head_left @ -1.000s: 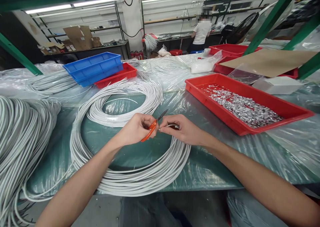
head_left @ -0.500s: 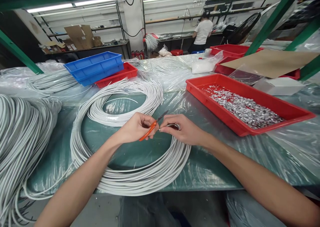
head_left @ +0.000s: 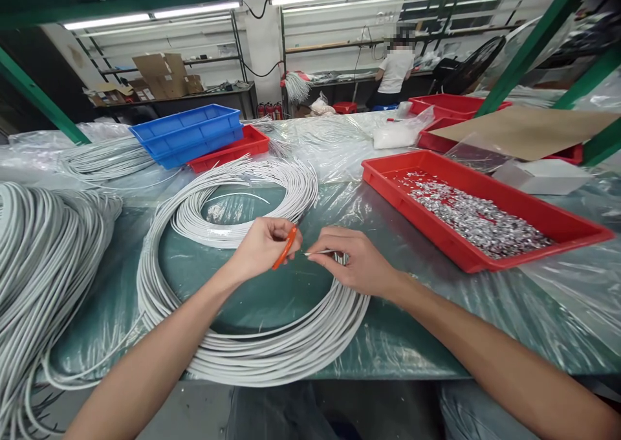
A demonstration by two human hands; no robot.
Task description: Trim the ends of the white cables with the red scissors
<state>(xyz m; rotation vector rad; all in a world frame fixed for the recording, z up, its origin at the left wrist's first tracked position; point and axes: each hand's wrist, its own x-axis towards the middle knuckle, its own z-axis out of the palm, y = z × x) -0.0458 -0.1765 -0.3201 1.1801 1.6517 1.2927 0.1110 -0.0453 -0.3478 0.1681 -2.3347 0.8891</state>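
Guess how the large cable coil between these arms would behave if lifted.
The cable coil would probably sag, being many separate strands. Its thickness suggests it's heavy. Smooth curves hint at springy strands that might spread.

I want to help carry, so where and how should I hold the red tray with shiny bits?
Probably grip the red tray by its two long rims, coming from outside, left and right. That raised edge looks easy to hook. It lies flat with loose shiny bits inside, so keep it level.
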